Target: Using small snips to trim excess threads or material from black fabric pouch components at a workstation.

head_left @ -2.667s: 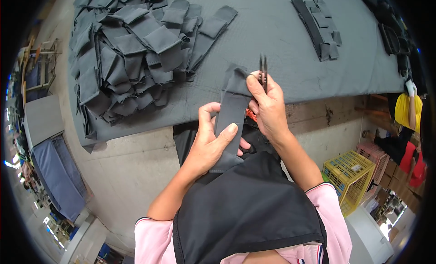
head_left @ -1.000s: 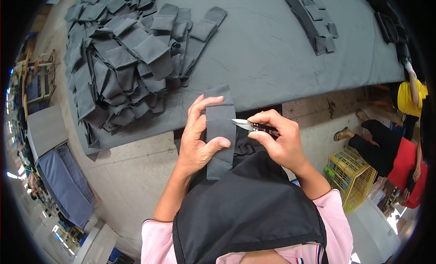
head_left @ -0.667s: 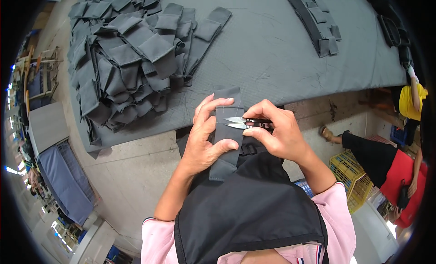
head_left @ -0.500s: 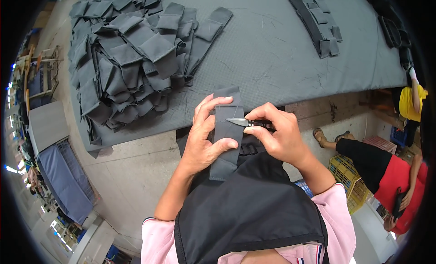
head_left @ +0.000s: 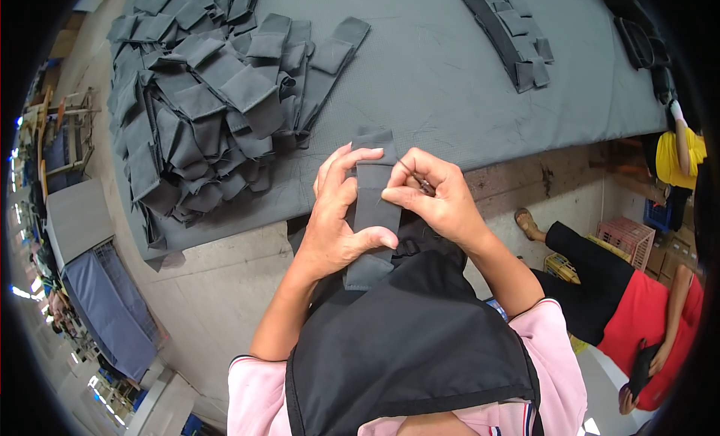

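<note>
A dark grey fabric strip (head_left: 374, 182) stands upright in front of me, just off the table's near edge. My left hand (head_left: 334, 218) is closed on it, fingers curled at its upper part and thumb pressing lower down. My right hand (head_left: 442, 196) touches the strip's right edge, with thumb and forefinger pinched together. Small thread snips (head_left: 424, 186) lie within the right hand, mostly hidden by the fingers. A fine thread may be in that pinch, but it is too small to tell.
A big pile of similar grey strips (head_left: 202, 98) covers the left of the cloth-covered table (head_left: 420, 76). A smaller stack of strips (head_left: 512, 37) lies at the far right. Loose threads are scattered between. At right, a person in red (head_left: 652, 323) stands near plastic crates (head_left: 626, 237).
My right hand has moved up and inward against the strip, and the snips' blade, earlier pointing across it, has turned into the fingers. The left hand keeps its hold.
</note>
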`<state>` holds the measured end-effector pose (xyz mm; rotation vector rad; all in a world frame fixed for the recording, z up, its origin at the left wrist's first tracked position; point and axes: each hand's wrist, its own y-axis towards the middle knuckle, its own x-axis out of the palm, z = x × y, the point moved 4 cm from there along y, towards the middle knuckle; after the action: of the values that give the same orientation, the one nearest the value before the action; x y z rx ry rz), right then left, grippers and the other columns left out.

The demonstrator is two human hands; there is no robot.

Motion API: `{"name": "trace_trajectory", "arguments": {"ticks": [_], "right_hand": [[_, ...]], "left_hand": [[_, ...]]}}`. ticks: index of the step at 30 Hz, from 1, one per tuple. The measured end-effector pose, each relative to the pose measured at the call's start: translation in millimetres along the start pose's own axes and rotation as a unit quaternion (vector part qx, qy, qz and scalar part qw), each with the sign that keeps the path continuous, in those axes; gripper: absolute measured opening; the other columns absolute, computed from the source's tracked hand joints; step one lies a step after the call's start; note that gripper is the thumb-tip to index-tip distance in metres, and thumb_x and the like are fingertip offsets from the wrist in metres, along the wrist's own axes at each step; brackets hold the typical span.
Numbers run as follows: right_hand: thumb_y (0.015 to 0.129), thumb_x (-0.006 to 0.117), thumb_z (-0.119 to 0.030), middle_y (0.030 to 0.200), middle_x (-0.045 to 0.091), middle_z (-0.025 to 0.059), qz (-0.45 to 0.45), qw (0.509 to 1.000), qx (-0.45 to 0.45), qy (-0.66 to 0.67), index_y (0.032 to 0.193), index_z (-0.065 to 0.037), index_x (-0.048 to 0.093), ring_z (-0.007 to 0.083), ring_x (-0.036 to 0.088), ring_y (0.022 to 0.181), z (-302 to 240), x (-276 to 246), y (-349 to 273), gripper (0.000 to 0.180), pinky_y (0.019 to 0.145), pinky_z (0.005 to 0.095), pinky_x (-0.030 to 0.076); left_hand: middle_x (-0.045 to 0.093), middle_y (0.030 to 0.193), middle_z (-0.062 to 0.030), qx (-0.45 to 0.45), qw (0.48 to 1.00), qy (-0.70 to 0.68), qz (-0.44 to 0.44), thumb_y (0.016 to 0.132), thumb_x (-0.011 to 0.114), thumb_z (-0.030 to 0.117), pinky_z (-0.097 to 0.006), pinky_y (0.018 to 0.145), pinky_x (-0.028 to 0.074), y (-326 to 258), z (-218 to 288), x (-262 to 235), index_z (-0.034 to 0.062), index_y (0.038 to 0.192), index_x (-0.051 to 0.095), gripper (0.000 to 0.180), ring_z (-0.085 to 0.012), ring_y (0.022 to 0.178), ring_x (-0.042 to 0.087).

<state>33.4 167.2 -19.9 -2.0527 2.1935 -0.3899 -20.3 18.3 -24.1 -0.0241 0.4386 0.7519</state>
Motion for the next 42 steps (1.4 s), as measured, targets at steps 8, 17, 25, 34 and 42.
{"name": "trace_trajectory", "arguments": {"ticks": [8, 17, 25, 34, 42], "right_hand": [[0.087, 0.056, -0.003, 0.073, 0.057, 0.0039, 0.106, 0.983, -0.068, -0.131, 0.089, 0.000, 0.064, 0.0111, 0.049, 0.060, -14, -13, -39, 0.009, 0.057, 0.0275, 0.042], [0.062, 0.075, -0.002, 0.065, 0.044, 0.0035, 0.123, 0.861, -0.354, -0.344, 0.092, -0.006, 0.066, 0.0154, 0.047, 0.051, -21, 17, -39, 0.032, 0.044, 0.0268, 0.038], [0.078, 0.063, 0.001, 0.070, 0.048, 0.0033, 0.127, 0.968, -0.165, -0.138, 0.081, -0.001, 0.064, 0.0106, 0.044, 0.059, -8, 2, -20, 0.004, 0.052, 0.0245, 0.035], [0.086, 0.060, -0.009, 0.073, 0.044, -0.0027, 0.055, 0.986, 0.034, 0.156, 0.087, 0.000, 0.059, 0.0021, 0.038, 0.056, 6, 5, -7, 0.009, 0.047, 0.0181, 0.030], [0.072, 0.073, -0.005, 0.084, 0.051, 0.0069, 0.230, 0.883, -0.222, -0.343, 0.102, -0.006, 0.060, 0.0191, 0.054, 0.066, -15, -15, -43, 0.032, 0.066, 0.0293, 0.049]], "left_hand": [[0.045, 0.129, -0.0108, -0.127, 0.971, -0.165, 0.119, 0.090, 0.054, 0.017, -0.031, 0.092, 0.037, 21, -19, -11, -0.0040, 0.093, 0.060, 0.022, -0.0164, 0.107, 0.047], [0.050, 0.126, -0.0109, -0.251, 0.910, -0.294, 0.150, 0.093, 0.053, 0.017, -0.024, 0.083, 0.042, 36, -43, 6, -0.0039, 0.076, 0.058, 0.027, -0.0114, 0.102, 0.050], [0.025, 0.145, -0.0170, -0.148, 0.965, -0.139, 0.163, 0.083, 0.066, 0.026, -0.036, 0.087, 0.046, -3, 14, -4, 0.0026, 0.116, 0.052, 0.043, -0.0311, 0.121, 0.045], [0.059, 0.101, -0.0051, -0.194, 0.949, -0.223, 0.106, 0.079, 0.067, 0.005, -0.021, 0.066, 0.042, -6, -3, 3, -0.0010, 0.087, 0.060, 0.012, -0.0081, 0.079, 0.053], [0.055, 0.076, 0.0050, -0.254, 0.918, -0.266, 0.152, 0.084, 0.063, 0.004, -0.017, 0.060, 0.039, -1, 3, 3, 0.0019, 0.091, 0.058, 0.008, -0.0014, 0.066, 0.047]]}}
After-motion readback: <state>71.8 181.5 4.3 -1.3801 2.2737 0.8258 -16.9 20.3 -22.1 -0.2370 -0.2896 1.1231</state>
